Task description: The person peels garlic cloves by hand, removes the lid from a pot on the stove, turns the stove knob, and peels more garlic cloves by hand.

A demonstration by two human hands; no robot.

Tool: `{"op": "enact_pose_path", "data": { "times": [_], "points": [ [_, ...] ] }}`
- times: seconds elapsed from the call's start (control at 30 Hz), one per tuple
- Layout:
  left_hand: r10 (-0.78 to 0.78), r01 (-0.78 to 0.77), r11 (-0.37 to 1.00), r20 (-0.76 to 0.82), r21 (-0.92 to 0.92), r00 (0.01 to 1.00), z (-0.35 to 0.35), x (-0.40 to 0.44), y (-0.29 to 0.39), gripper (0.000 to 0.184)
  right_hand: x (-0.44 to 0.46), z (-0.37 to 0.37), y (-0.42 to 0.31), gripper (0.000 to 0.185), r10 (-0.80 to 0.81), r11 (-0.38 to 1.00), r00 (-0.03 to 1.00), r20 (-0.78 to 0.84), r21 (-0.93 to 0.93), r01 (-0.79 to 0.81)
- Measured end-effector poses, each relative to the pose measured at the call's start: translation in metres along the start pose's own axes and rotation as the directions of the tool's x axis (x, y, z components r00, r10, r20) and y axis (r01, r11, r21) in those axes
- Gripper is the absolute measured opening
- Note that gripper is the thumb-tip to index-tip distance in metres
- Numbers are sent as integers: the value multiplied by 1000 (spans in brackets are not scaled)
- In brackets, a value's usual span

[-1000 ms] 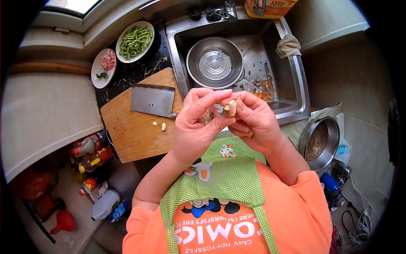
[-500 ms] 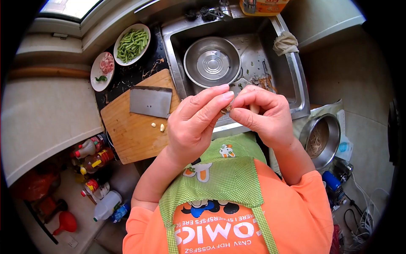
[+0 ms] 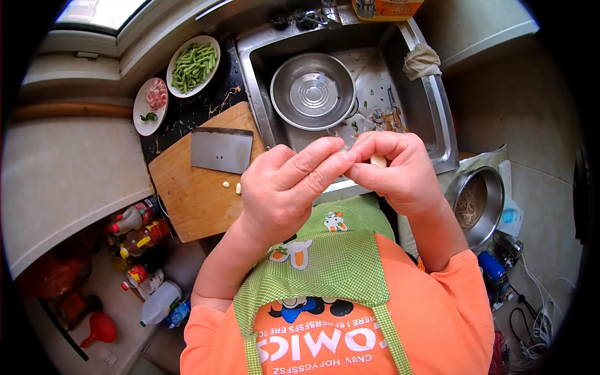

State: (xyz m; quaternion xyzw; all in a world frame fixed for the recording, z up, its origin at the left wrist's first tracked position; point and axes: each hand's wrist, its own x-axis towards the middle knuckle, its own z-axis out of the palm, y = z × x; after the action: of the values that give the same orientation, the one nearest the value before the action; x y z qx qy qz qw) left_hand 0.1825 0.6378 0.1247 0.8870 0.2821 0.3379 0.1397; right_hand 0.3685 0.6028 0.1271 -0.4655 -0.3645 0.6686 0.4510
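Observation:
Over the sink's front edge, my left hand (image 3: 284,178) and my right hand (image 3: 400,165) meet at the fingertips. A pale peeled garlic clove (image 3: 379,160) shows in the curl of my right hand. The fingers of my left hand are closed against my right fingertips; whatever is pinched there is hidden. To the left, two small garlic pieces (image 3: 238,188) lie on the wooden cutting board (image 3: 178,187). A cleaver (image 3: 220,150) rests flat on the same board.
The sink (image 3: 445,131) holds a metal basin (image 3: 314,91) and food scraps. Beyond the board are a plate of cut green beans (image 3: 194,67) and a plate with pink meat slices (image 3: 157,94). A steel bowl (image 3: 495,215) stands at right, several bottles (image 3: 145,236) at lower left.
Both hands have drawn closer at the fingertips and shifted slightly down. The brownish bit seen between them earlier is now hidden, and the clove in my right hand shows more.

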Motion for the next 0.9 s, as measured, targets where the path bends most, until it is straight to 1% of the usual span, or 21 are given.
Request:
{"op": "enact_pose_path", "data": {
  "times": [0.13, 0.2, 0.23, 0.27, 0.3, 0.33, 0.37, 0.4, 0.43, 0.47, 0.5, 0.53, 0.57, 0.6, 0.63, 0.67, 0.7, 0.73, 0.8, 0.83, 0.9],
  "points": [
    [10, -9, 1000, 58, -18, 998, 3, 3, 5, 34, 1, 2, 0, 5, 0, 999, 1000, -6, 52, 0],
    [-101, 67, 975, -151, -211, 983, 17, 0, 3, 40, 0, 2, 0, 2, -59, 998, 998, -35, 16, 59],
    [-101, 67, 975, -152, -211, 983, 16, 0, 5, 40, 0, 3, -1, 2, -59, 998, 998, -35, 16, 59],
    [-236, 179, 894, -93, -411, 967, 13, 1, 9, 38, 1, 4, -3, 3, -76, 997, 996, -36, 1, 76],
    [-353, 283, 760, -6, -585, 936, 11, 2, 12, 36, 1, 5, -4, 4, -92, 996, 995, -39, -13, 92],
    [-326, 235, 732, -25, -639, 945, 17, -2, 6, 28, 0, 4, -5, 4, -92, 996, 995, -40, -13, 91],
    [-326, 235, 732, -25, -639, 945, 14, -3, 7, 28, 0, 4, -6, 4, -108, 992, 994, -19, -61, 106],
    [-498, 411, 384, 190, -827, 846, 7, -4, 9, 28, 1, 4, -6, 3, -122, 987, 992, 5, -108, 122],
    [-556, 506, -36, 438, -862, 706, 4, -5, 9, 27, 2, 2, -5, 3, -122, 987, 992, 7, -108, 122],
    [-528, 380, -256, 458, -889, 715, 9, -8, 3, 32, 2, -1, -3, 2, -209, 974, 977, 38, -76, 212],
    [-530, 380, -255, 457, -889, 714, 8, -7, 3, 32, 2, -3, -2, 2, -295, 954, 953, 66, -40, 298],
    [-541, 348, -293, 455, -890, 708, 7, -5, 3, 37, 3, -4, -3, 2, -294, 954, 953, 66, -40, 297],
    [-551, 316, -330, 454, -889, 701, 6, -4, 2, 43, 3, -4, -5, 4, -344, 919, 938, 39, -191, 345],
    [-547, 301, -310, 428, -902, 720, 7, -6, 4, 45, 3, -5, -5, 6, -396, 861, 918, 20, -339, 379],
    [-547, 302, -311, 429, -901, 719, 6, -6, 4, 45, 3, -6, -5, 6, -395, 862, 918, 19, -339, 378],
    [-564, 394, -109, 383, -912, 731, 5, -6, 5, 42, 2, -7, -5, 8, -418, 827, 908, 17, -406, 389],
    [-572, 469, 97, 336, -878, 748, 4, -6, 5, 39, 2, -8, -5, 11, -441, 788, 897, 17, -470, 397],
    [-572, 469, 97, 336, -878, 749, 4, -5, 6, 39, 2, -6, -6, 11, -441, 788, 897, 17, -471, 397],
    [-573, 462, 418, 167, -782, 802, 5, -4, 8, 31, 1, 0, -11, 12, -381, 863, 922, -65, -382, 330],
    [-573, 462, 418, 168, -782, 802, 6, -3, 7, 31, 2, 0, -10, 12, -381, 863, 922, -66, -382, 330],
    [-385, 270, 762, -76, -589, 920, 9, -1, 3, 31, 3, 0, -8, 10, -374, 885, 927, -13, -306, 352]
  ]
}}
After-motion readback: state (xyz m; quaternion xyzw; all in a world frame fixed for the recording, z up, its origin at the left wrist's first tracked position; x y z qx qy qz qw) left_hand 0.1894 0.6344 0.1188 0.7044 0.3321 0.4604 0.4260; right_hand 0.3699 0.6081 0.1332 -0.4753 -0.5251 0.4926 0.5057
